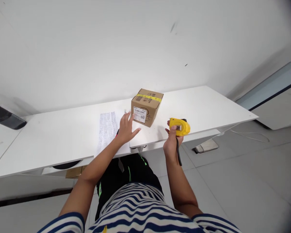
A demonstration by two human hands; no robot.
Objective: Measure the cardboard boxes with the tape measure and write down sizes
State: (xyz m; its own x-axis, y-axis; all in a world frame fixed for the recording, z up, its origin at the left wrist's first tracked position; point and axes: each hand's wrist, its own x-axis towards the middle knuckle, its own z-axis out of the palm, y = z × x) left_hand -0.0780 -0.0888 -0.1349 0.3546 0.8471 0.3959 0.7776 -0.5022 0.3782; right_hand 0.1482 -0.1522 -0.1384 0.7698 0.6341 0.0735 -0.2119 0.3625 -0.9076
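A small cardboard box (146,106) with yellow tape and a white label stands on the white table (63,136). My left hand (126,128) is open, fingers spread, reaching toward the box's left side and nearly touching it. It hovers over a printed sheet of paper (108,128), and a red-tipped pen (117,133) peeks out under the wrist. My right hand (172,139) is closed round a yellow tape measure (180,126), held just right of the box near the table's front edge. A black wrist strap (178,154) hangs from the tape measure.
A white wall (111,48) rises right behind the table. A dark object (5,117) lies at the far left edge. Under the table sit a brown box (74,172) and a power strip (206,145) with a cable on the grey tiled floor.
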